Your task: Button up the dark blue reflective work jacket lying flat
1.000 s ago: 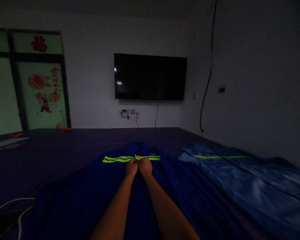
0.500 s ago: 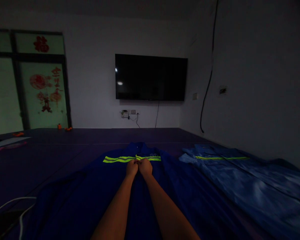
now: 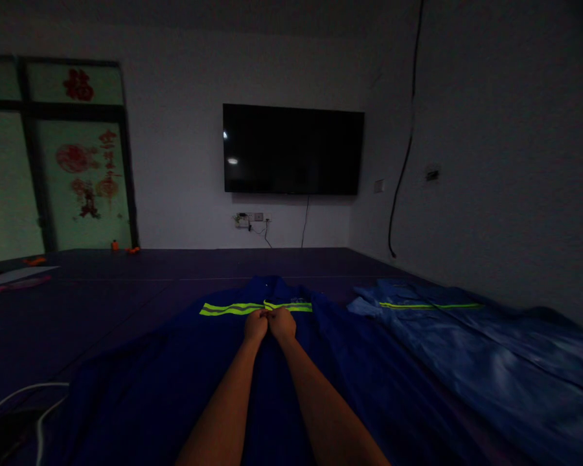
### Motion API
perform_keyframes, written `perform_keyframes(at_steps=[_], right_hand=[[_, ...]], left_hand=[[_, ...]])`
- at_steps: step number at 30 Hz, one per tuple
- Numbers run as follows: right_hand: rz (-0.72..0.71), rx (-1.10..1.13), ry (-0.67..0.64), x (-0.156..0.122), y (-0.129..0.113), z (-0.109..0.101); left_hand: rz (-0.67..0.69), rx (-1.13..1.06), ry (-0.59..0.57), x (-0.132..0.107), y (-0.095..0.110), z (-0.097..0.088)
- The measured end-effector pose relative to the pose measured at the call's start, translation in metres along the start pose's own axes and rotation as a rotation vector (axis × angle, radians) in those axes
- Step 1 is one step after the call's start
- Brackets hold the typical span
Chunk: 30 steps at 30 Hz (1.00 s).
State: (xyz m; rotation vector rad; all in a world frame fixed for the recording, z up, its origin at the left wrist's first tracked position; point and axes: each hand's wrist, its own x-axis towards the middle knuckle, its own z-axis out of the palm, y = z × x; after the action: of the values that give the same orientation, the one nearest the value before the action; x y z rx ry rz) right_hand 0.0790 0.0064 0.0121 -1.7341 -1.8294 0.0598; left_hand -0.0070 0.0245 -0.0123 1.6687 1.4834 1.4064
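Observation:
A dark blue work jacket lies spread out before me, its collar pointing away. Across its chest runs a yellow-green and grey reflective stripe. My left hand and my right hand meet at the middle of the front, just below the stripe. Both are closed, with fingertips pinched on the jacket's front edge. Whatever small fastening may be between the fingers is hidden by them and by the dim light.
To the right lies a second, lighter blue garment with a yellow-green stripe. A white cable curls at the lower left. Small orange objects stand near the door. A television hangs on the far wall above the purple surface.
Almost nothing differs. Both hands stay pinched at the same spot on the jacket front, and the view has shifted very slightly.

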Motion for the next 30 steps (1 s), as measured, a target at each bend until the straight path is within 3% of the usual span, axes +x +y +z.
perform_keyframes(at_steps=[4,15,30], right_hand=[[0.023,-0.028,0.000,-0.001,-0.001,0.000],[0.035,-0.037,0.004,0.001,0.000,0.003],[-0.004,-0.007,-0.003,0.004,0.003,0.004]], left_hand=[[0.000,-0.025,-0.005,-0.001,0.003,-0.001],[-0.039,0.193,0.018,-0.005,0.008,0.000],[-0.008,0.022,-0.021,0.006,-0.004,0.001]])
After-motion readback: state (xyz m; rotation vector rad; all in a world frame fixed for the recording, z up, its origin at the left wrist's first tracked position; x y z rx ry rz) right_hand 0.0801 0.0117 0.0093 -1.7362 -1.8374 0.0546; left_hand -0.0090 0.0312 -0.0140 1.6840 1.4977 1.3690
